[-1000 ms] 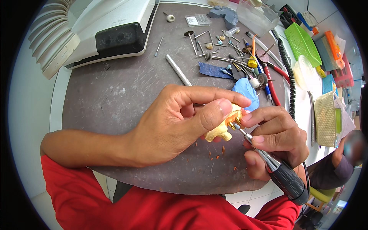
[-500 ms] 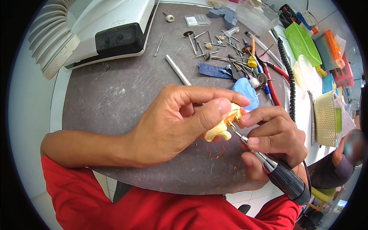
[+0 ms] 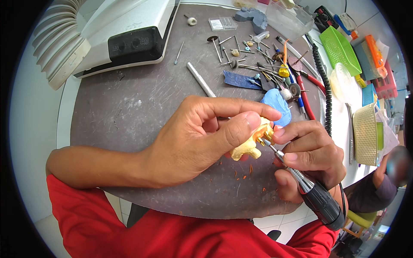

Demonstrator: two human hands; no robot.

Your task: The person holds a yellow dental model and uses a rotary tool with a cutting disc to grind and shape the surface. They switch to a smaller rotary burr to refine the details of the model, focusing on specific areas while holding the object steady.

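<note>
Between the thumb and fingers of my left hand (image 3: 195, 139) is a pale yellow dental model (image 3: 246, 149), with orange material and small gold-coloured metal pieces (image 3: 263, 138) on it. My right hand (image 3: 312, 157) is closed pen-like around a rotary handpiece (image 3: 304, 182) with a silver nose and black body. Its small bur (image 3: 268, 143) is at the gold pieces; whether it touches them I cannot tell. My right fingertips are close against the model's right end. Part of the model is hidden behind my left thumb and fingers.
Burs and discs (image 3: 241, 64), red-handled pliers (image 3: 307, 86) and blue putty (image 3: 277, 103) lie beyond my hands. A metal rod (image 3: 201, 79) lies behind my left hand. A white machine with a black panel (image 3: 135, 44) and ribbed hose (image 3: 60, 47) stands far left. Baskets (image 3: 340, 47) line the right, where another person (image 3: 374, 185) sits.
The handpiece tip has shifted slightly up and right along the gold pieces, with my right hand moving a little. My left hand keeps its hold on the model.
</note>
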